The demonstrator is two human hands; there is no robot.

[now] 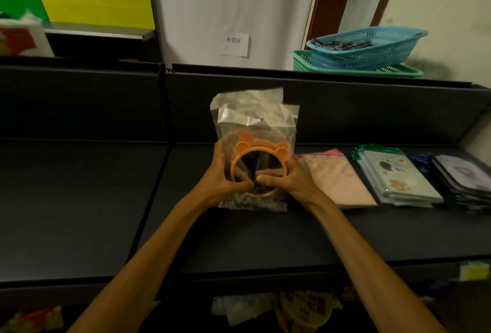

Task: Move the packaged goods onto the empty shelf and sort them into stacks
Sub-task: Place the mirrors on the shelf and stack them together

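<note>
The left hand point(225, 176) and the right hand point(285, 180) meet over a bundle of clear bags point(255, 152) on the dark shelf point(239, 237), each curled around one side of the bundle with fingertips nearly touching at its middle. Inside the top bag sits an orange hoop with bear ears point(256, 165), and both hands pinch the plastic around that hoop, the left on its left rim and the right on its lower right rim. The two-sided hold looks meant to keep the slippery bags squared on one another while the bundle rests on the shelf, its far end rising toward the shelf's back panel. Just beside the right hand lies a pink flat pack point(337, 178), touching or nearly touching the wrist; beyond it sits a stack of pale-green cards point(396, 178), then a dark stack point(462, 181) at the far right. These rows suggest that each kind is getting its own pile, laid side by side, so the hoop bags appear to be starting the next pile on the left. Past the right hand, above the shelf's back panel, blue and green baskets point(369, 48) sit nested.
</note>
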